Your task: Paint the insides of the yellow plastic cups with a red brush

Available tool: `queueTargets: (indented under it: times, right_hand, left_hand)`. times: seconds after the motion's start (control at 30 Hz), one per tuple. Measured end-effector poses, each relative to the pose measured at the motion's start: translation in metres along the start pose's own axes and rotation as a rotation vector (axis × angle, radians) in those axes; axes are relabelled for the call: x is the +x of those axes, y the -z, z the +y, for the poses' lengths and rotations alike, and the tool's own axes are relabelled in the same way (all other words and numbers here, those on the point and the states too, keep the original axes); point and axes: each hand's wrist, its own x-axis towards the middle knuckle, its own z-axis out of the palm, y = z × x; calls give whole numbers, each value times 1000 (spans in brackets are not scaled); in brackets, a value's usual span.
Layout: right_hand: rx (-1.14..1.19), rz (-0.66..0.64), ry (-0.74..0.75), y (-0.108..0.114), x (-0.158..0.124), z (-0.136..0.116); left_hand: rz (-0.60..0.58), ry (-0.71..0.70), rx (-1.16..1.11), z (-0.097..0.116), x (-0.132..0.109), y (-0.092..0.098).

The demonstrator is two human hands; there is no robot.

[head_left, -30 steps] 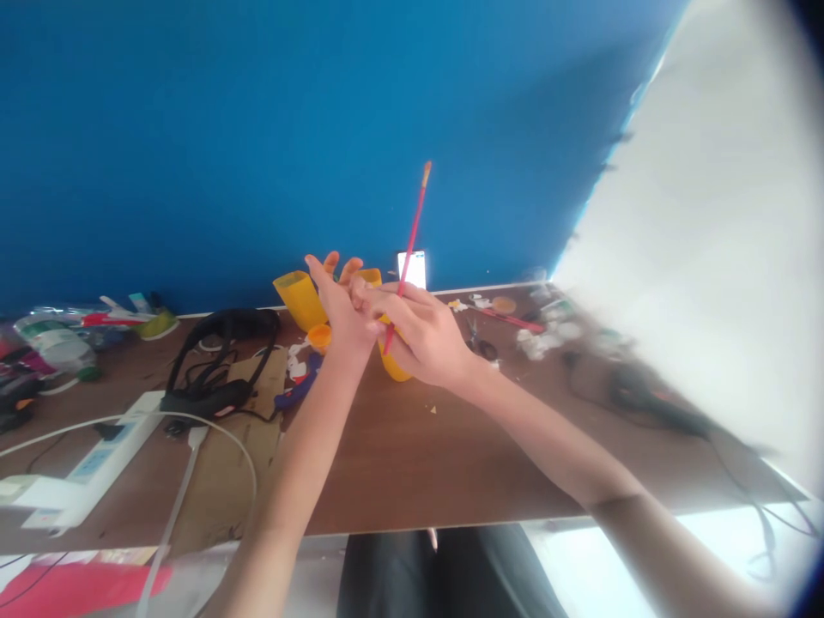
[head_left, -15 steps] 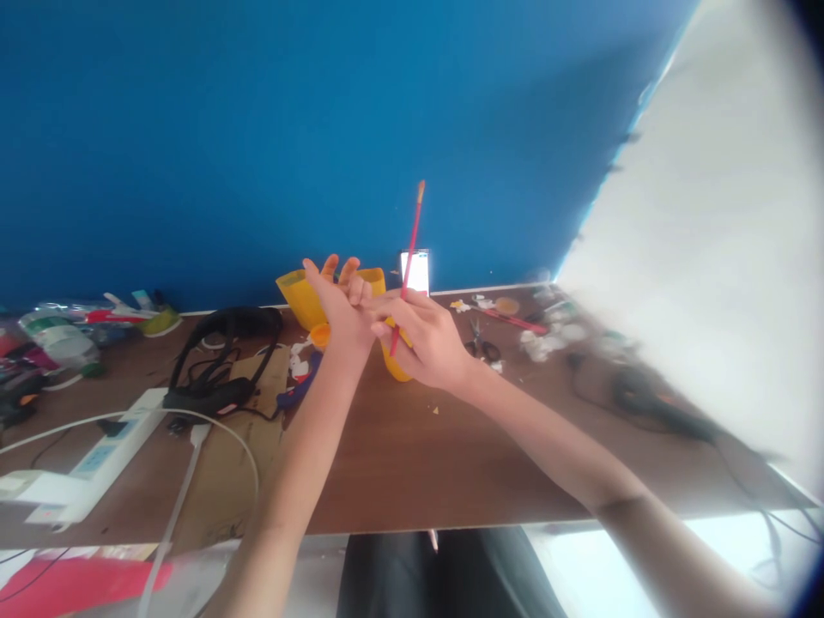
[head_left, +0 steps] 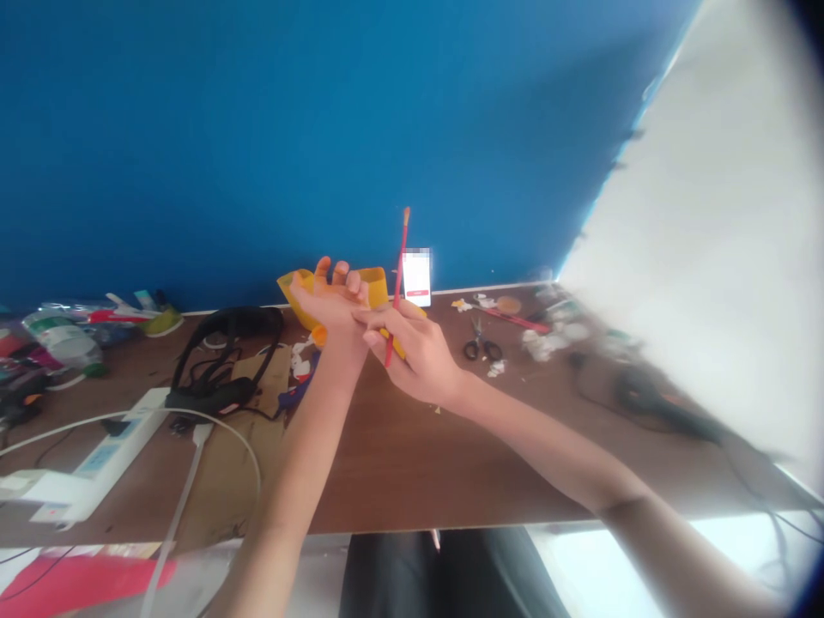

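- Head view, only camera on this rig. I log two bare hands raised over a brown desk [head_left: 399, 463], in front of a blue wall [head_left: 257, 129].
- Right hand [head_left: 412, 356]: clenched around a red paintbrush [head_left: 398, 270], pinched low on the shaft. Bristle end points up, and the butt end pokes out below the fingers.
- Left hand [head_left: 331, 300]: wrist bent back, fingertips curled at the top, laid against a yellow cup [head_left: 377, 283]. I cannot tell whether it actually grips the cup or only rests on it, because the hand covers the contact.
- Right fingertips meet the heel of the left hand, so the two hands touch.
- Step in hand, my judgement: brush work at the cup is paused. The bristles are up and away from the yellow surface, and the hands are busy with each other.
- Any return to the cup would call for tipping the bristle end down and steadying the cup so it does not roll.
- Cup: bright yellow, looks like plastic, tilted, above the far middle of the desk. Yellow shows on both sides of the left hand and under the right, and it may be more than one cup; I cannot separate them.
- Brush: thin and straight, with an orange-tinted tip.
- Nearby: scissors [head_left: 480, 348] just right of the hands, a white power strip [head_left: 109, 451] well to the left, and black cables [head_left: 219, 360] between the strip and the hands.
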Motion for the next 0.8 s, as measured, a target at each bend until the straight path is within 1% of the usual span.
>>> queueTargets:
  times: [0.1,0.27,0.3,0.37,0.43,0.47,0.57,0.63,0.7,0.8]
  right_hand:
    - [-15,8,16,-3,-3,-3]
    - [-118,8,155,-3,-4,4]
    - [-124,17,166,-2,-4,7]
    - [-107,50,146,4,-1,12]
    - [-34,93,66,13,3,16]
    - [27,109,-6,18,6,18]
    - [298,242,-280,33,13,20]
    - [480,356,-417,39,18,22]
    - [626,423,-498,41,21,24]
    - [721,419,-544,37,22,24]
  left_hand:
    - [9,1,-28,5,1,1]
    - [96,14,-36,12,0,-6]
    - [94,16,-21,12,0,-7]
    - [53,17,-9,11,0,-7]
    - [9,21,-37,9,-1,-6]
    - [3,29,-61,8,-1,-6]
    - [43,58,-103,5,-4,-8]
    - [99,66,-96,4,-5,-12]
    - [160,65,-93,3,-7,-16]
    - [247,68,-142,1,-9,-20]
